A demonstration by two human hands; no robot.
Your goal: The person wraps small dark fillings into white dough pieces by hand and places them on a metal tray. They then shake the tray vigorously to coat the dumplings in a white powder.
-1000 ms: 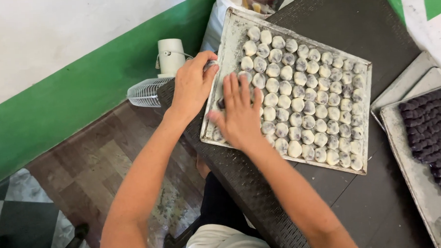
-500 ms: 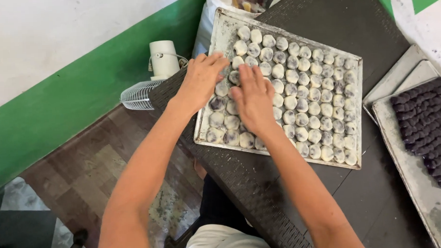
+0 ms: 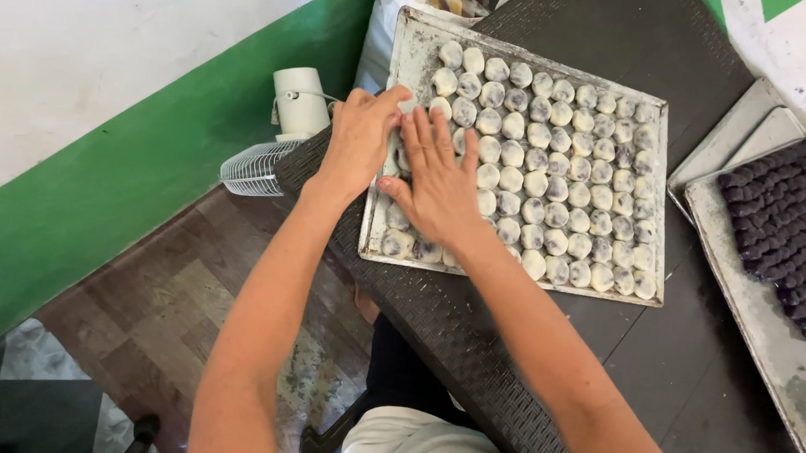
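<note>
- Right hand [image 3: 439,185] lies flat, fingers [image 3: 428,138] spread, on pale flour-dusted round dough balls [image 3: 544,159] filling a battered rectangular metal tray [image 3: 412,40] on the dark woven desk [image 3: 646,30].
- Left hand [image 3: 361,134], fingers curled together, touches the tray's left rim.
- Beyond, on the floor, a white fan [image 3: 275,133].

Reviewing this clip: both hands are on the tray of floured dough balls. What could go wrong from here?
1. The right hand lies flat on the dough balls; pressing might squash them.
2. The tray sits near the dark table's left edge, where the left hand is; a push that way could tip it towards the floor.
3. The balls are packed touching and may stick together.
</note>
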